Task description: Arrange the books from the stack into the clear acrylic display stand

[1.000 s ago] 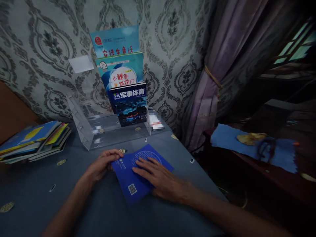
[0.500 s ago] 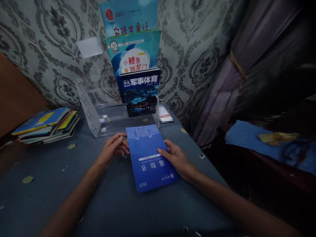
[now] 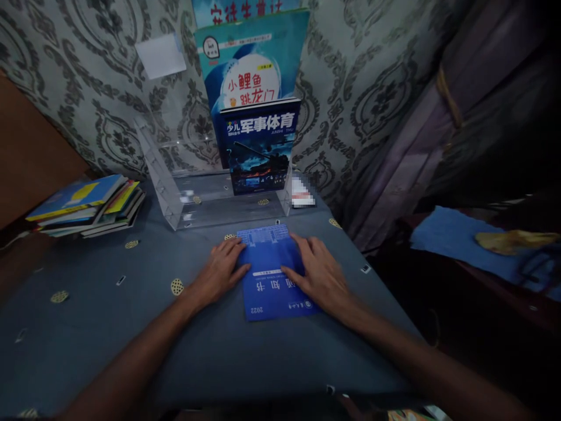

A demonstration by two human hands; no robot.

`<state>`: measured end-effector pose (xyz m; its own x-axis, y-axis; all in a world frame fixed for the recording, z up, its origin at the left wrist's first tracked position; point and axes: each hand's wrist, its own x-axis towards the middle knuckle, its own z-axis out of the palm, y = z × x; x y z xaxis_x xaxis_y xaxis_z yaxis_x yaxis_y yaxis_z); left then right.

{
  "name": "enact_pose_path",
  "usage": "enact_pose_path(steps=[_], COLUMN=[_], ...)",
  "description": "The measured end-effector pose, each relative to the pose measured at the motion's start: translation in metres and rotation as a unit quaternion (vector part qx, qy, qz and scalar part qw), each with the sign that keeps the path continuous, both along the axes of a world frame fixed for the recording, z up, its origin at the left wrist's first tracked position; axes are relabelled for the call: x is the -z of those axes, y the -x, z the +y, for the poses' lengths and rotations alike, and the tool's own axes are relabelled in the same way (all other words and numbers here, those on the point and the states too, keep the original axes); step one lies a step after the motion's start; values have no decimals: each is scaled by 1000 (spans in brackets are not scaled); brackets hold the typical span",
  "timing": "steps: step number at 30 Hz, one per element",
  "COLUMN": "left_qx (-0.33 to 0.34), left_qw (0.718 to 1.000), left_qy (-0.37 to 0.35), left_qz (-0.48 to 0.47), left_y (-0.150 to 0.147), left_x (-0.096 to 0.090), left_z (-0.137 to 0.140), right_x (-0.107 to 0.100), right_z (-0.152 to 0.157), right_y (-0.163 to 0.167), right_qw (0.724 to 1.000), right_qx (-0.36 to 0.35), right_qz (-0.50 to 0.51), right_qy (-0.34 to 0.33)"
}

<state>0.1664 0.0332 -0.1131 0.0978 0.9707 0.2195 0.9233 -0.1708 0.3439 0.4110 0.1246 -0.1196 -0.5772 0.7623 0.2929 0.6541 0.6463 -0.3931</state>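
Note:
A blue booklet (image 3: 269, 251) with white print and "2022" lies flat on the table, its print upside down from where I look. My left hand (image 3: 223, 269) rests at the booklet's left edge, fingers stretched and thumb against the cover's side. Over the right part of the cover lies my right hand (image 3: 322, 275), its thumb on the cover and its fingers spread along the right edge. Just beyond is a clear acrylic stand (image 3: 210, 216). At its right end stand a dark book with a tank on it (image 3: 260, 155) and a teal book (image 3: 252, 58) behind.
A stack of books (image 3: 87, 204) lies on the left of the dark tablecloth (image 3: 197, 362). A white card (image 3: 161, 55) is at the wall. Beside the stand is a blurred white-and-red item (image 3: 302, 193). Blue cloth (image 3: 447, 234) lies beyond the table's right edge, below a tied curtain (image 3: 403, 146).
The booklet has gone from tilted to squarer and flat on the table. My left hand has come onto its left edge, and my right hand has flattened over its right side. The view has shifted down.

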Motion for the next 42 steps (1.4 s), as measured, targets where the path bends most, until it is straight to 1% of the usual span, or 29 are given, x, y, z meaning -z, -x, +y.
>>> enact_pose_path(steps=[2,3,6,7,9,11,13,15,17,20,23,28,30,32,35,37,39,42], left_qx=[2,5,11,12,13,13,11,9,8,5,1,17,29,53,111,139,146,130], left_qw=[1000,1000,999,999,999,999,998,998,997,997,997,993,990,988,987,987,988,991], left_qy=[-2,-4,-11,-13,-15,-14,-15,-17,-17,-11,-4,-14,-19,-18,-10,6,20,19], left_qz=[20,25,35,38,43,49,57,65,70,72,80,119,136,141,118,85,44,18], left_y=[0,0,1,1,1,1,0,0,-1,-3,-2,-7,-17,-32,-57,-67,-68,-55], left_x=[3,5,8,8,8,8,8,7,6,5,5,-2,-8,-14,-24,-30,-33,-30], left_z=[0,0,0,0,0,0,1,0,0,-2,-2,-5,-13,-26,-48,-57,-57,-44], right_x=[0,1,3,4,7,9,9,8,4,-2,-5,-10,-13,-14,-13,-11,-10,-8], right_z=[2,3,3,3,4,7,11,16,22,31,35,39,43,45,41,35,27,20], right_y=[3,7,28,37,52,63,66,62,53,37,30,36,41,47,55,58,59,55], right_qw=[998,995,980,974,967,965,969,979,988,992,992,993,993,993,985,974,964,957], right_qx=[-46,-83,-199,-225,-256,-262,-245,-197,-132,-60,-41,-38,-45,-74,-160,-223,-263,-284], right_qz=[-12,-8,9,10,1,-15,-32,-52,-78,-107,-115,-106,-102,-91,-57,-26,-2,5], right_qy=[-43,-51,-30,-18,1,6,2,-8,-19,-33,-38,-39,-25,-9,20,35,47,58])
